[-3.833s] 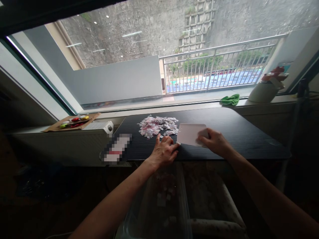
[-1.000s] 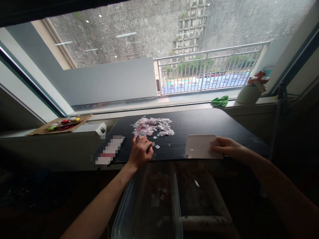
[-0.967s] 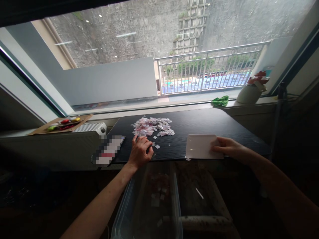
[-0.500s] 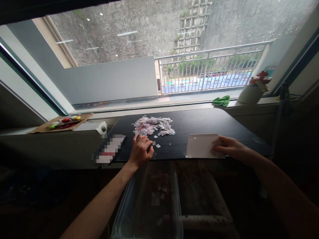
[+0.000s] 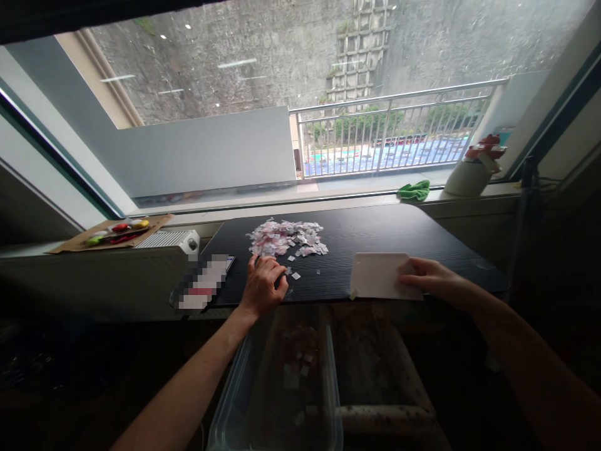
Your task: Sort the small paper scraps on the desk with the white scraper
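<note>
A heap of small whitish and pinkish squares, like cut paper or film (image 5: 282, 238), lies on the black tabletop (image 5: 375, 228). At its near edge rests my left hand (image 5: 263, 285), fingers bent toward the heap and thumb apart from the index finger. A few loose squares (image 5: 295, 275) lie just right of that hand. My right hand (image 5: 425, 275) grips the right end of a blank white card (image 5: 375, 275), thumb in front, close to the table's front edge. At the card's lower left corner shows a tiny pale yellowish piece (image 5: 354, 294).
Below the table edge stands a clear plastic bin (image 5: 334, 376) with scattered squares inside. A phone with a blurred screen (image 5: 206, 282) lies at the table's left. A green cloth (image 5: 414, 190) and a white container (image 5: 467, 177) sit on the windowsill. A radiator (image 5: 171, 239) is at left.
Both hands keep nearly the same place. The small piece at the card's lower left corner looks larger and more yellowish now. The whole view has shifted slightly.
</note>
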The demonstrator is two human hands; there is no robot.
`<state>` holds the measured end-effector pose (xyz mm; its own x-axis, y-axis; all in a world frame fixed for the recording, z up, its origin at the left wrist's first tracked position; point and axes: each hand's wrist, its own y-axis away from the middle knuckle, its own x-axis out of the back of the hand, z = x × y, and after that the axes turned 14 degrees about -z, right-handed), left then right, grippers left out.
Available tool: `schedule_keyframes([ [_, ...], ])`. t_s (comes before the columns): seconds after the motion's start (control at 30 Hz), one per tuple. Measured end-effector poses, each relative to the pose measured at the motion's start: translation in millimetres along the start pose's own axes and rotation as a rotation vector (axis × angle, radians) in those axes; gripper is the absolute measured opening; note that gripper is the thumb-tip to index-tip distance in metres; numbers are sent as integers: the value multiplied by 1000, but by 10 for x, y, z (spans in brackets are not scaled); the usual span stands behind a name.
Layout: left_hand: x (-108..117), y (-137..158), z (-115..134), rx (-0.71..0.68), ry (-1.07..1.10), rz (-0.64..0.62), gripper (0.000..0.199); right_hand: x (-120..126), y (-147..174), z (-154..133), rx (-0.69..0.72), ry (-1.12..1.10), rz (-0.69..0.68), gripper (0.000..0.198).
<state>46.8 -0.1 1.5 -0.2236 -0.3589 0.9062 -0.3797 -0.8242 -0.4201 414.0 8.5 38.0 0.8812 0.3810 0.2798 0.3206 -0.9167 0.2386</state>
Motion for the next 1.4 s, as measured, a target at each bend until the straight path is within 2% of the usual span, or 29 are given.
schedule_keyframes([
  [0.13,4,1,3,4,11,-3,16,6,68,-52,5,-50,-60,37],
  [0.27,18,4,13,16,21,-10,16,-37,15,-108,72,-23,15,38],
  [0.37,14,7,14,29,39,-9,15,-256,-192,-163,183,3,36,34],
  [0.53,-16,16,-3,34,62,-7,13,-821,-565,-311,332,143,37,20],
  [0.63,-20,35,-4,8,81,-18,14,-960,-611,-382,354,303,92,12],
  [0.73,-15,55,6,-24,95,-24,14,-915,-534,-415,326,403,103,10],
  [0.97,-11,70,7,-52,106,-50,17,-887,-467,-425,290,405,105,10],
  [1.13,17,72,-7,-181,53,-180,30,-912,-471,-430,232,425,119,10],
  [1.23,22,69,1,-168,51,-205,28,-824,-402,-425,206,476,120,10],
  [1.4,26,71,30,-136,76,-177,32,-539,-222,-428,158,598,197,10],
])
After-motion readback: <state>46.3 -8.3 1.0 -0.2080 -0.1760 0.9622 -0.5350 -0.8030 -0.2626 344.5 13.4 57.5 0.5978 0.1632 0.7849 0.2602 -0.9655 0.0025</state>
